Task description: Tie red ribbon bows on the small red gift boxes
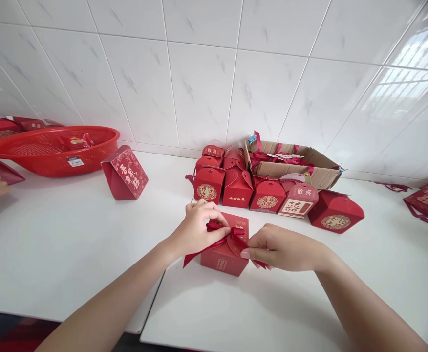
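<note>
Gift box (219,264) on a white table (272,313), between left hand (204,222) and right hand (285,248). Pinching red ribbon (193,258): with left, beside the bow (238,231) on top; with right, at the gift box's right edge. Probably best drawn evenly, without denting the flaps (223,250). Behind the gift box, decorated boxes (238,188) and a cardboard tray (272,169); far left, a red basket (53,164).

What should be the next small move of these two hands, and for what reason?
Probably a gentle outward pull to tighten the ribbon: the left hand pinches it on one side, the right hand on the other, over the red box.
</note>
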A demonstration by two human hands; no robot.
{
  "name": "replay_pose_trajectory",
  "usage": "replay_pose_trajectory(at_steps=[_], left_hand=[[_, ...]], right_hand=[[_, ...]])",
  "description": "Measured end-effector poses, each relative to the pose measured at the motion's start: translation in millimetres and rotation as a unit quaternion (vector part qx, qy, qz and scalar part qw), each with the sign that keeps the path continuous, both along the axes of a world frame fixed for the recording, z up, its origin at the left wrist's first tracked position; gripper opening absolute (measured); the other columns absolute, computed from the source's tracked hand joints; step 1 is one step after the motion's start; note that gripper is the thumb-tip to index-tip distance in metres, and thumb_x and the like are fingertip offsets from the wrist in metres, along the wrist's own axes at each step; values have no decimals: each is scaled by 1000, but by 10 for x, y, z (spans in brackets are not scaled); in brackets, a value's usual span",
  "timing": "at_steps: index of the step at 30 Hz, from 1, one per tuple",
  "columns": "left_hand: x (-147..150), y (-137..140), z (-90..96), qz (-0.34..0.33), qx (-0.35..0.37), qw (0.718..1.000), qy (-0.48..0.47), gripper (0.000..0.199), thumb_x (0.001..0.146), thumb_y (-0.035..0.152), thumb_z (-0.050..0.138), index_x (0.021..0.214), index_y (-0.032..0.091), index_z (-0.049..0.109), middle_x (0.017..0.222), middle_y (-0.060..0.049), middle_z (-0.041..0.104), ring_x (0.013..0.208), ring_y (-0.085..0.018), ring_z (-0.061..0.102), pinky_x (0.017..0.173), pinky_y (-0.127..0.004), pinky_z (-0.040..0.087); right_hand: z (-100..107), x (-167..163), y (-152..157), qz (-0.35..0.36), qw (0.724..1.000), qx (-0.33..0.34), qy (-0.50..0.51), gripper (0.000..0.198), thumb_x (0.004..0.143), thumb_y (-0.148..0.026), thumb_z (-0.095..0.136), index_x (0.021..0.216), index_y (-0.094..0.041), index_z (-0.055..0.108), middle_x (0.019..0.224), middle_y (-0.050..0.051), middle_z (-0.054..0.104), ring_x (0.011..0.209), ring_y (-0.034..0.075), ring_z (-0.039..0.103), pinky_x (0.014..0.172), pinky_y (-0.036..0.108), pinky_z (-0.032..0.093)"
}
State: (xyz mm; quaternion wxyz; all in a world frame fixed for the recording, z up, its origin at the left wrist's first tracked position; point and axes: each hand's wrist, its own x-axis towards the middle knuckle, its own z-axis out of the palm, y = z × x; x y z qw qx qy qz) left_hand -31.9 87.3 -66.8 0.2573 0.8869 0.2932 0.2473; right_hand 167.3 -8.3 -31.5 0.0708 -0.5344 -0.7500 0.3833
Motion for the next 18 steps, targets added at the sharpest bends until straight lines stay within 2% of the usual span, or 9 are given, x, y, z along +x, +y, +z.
replay_pose_trajectory(at_steps=[7,11,15,16,18], left_hand=[[11,-5,-17,3,10,1000,-3,16,79,35,65,70,22,66,79,-1,63,88,-21,52,93,-44,32],[1,2,5,-3,-7,1000,-15,15,79,35,65,72,22,67,79,-2,62,89,-21,53,87,-39,38],[-33,33,36,-18,-67,996,-64,20,83,38,60,74,20,65,82,-2,63,88,-19,55,85,-33,41],[-40,44,39,-14,-86,993,-85,23,85,39,57,74,19,64,82,-2,63,86,-18,56,84,-32,41],[-48,64,34,8,-117,985,-128,29,88,42,50,74,18,60,80,-1,61,82,-17,56,79,-29,42]], right_hand=[[33,-21,-6,-4,999,-35,-10,44,91,-45,43,59,-16,52,59,-1,57,51,7,46,51,20,36],[53,27,-5,0,995,-76,-57,48,87,-55,46,62,-16,60,58,-1,57,50,8,47,50,22,35],[106,163,-29,-39,988,-20,-151,54,78,-63,55,53,-16,49,50,-3,44,46,8,33,44,24,23],[127,180,-52,-36,988,-2,-149,53,77,-62,57,53,-16,48,50,-3,43,47,8,32,44,24,21],[172,152,-130,-9,996,20,-84,45,78,-57,61,60,-17,52,56,-3,48,51,8,38,46,23,26]])
